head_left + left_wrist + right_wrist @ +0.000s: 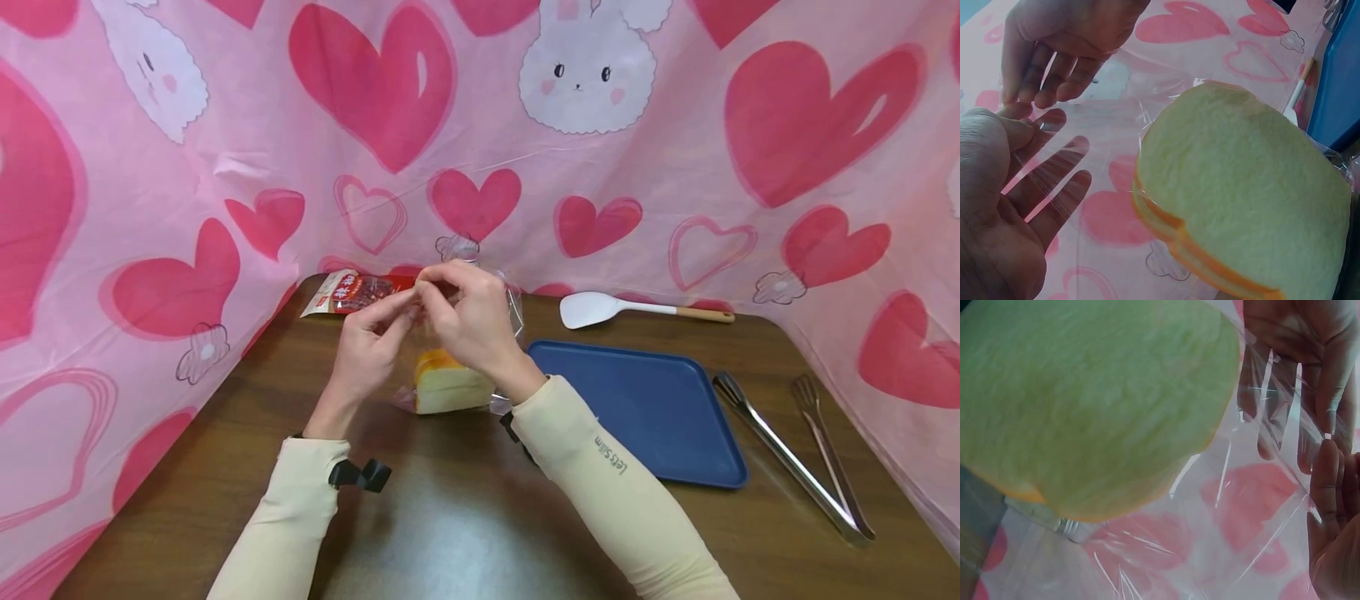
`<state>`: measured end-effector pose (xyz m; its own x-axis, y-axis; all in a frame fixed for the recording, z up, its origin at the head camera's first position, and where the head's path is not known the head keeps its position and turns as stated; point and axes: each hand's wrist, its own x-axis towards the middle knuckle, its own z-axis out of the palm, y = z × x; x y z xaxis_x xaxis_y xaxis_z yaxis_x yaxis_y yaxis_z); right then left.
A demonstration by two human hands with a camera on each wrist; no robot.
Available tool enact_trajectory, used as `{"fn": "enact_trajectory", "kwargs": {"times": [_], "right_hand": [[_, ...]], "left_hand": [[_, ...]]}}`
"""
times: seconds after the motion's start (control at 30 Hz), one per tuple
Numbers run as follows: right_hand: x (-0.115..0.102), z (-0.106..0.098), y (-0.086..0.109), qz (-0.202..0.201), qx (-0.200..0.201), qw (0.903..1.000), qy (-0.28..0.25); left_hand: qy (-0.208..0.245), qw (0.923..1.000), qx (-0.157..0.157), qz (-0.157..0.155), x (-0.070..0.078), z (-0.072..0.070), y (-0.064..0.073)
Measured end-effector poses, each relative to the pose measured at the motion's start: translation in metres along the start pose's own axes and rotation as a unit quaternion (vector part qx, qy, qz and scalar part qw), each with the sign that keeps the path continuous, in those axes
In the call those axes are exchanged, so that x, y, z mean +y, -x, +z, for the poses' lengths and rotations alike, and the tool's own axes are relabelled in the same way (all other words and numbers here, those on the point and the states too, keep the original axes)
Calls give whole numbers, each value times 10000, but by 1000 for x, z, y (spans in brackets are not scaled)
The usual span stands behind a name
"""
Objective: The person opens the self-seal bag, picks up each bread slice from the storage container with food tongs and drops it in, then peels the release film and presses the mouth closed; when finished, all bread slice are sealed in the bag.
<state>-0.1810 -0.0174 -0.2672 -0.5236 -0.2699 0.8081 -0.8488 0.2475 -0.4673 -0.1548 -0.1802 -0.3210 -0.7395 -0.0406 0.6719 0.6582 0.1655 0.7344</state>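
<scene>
A clear plastic bag (1229, 512) holds thick bread slices (453, 390) with an orange-brown crust. The bread stands on the table, cut face toward me, and fills much of both wrist views. My left hand (367, 354) pinches the bag's upper part between thumb and index finger, its other fingers showing through the film in the left wrist view. Right beside it, my right hand (472, 317) pinches the same film, fingertips almost meeting the left ones. Both hands are raised above the bread. In the head view the right hand and wrist hide part of the bag.
A red snack packet (363, 292) lies at the back left. Behind the right hand stands a partly hidden clear object (467, 250). To the right are a blue tray (630, 408), a white spatula (592, 309) with a wooden handle, and metal tongs (787, 458). Heart-printed cloth (480, 150) surrounds the table.
</scene>
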Motion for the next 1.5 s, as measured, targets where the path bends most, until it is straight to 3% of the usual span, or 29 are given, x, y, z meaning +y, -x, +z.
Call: {"fn": "enact_trajectory", "kwargs": {"times": [0.23, 0.4, 0.73, 1.03, 1.5], "right_hand": [[-2, -3, -2, 452, 44, 9990, -61], [-2, -9, -5, 790, 190, 9963, -290], [2, -19, -8, 1146, 405, 9911, -535], [16, -32, -7, 1082, 689, 9909, -408], [39, -55, 1, 1242, 1031, 9867, -199]], "left_hand": [[-21, 10000, -16, -31, 0, 1, -1], [-165, 9995, -202, -197, 1, 0, 1], [130, 9980, -371, -490, 3, -3, 0], [220, 9958, -412, -793, 1, -7, -1], [499, 9948, -306, -830, 0, -9, 0]]}}
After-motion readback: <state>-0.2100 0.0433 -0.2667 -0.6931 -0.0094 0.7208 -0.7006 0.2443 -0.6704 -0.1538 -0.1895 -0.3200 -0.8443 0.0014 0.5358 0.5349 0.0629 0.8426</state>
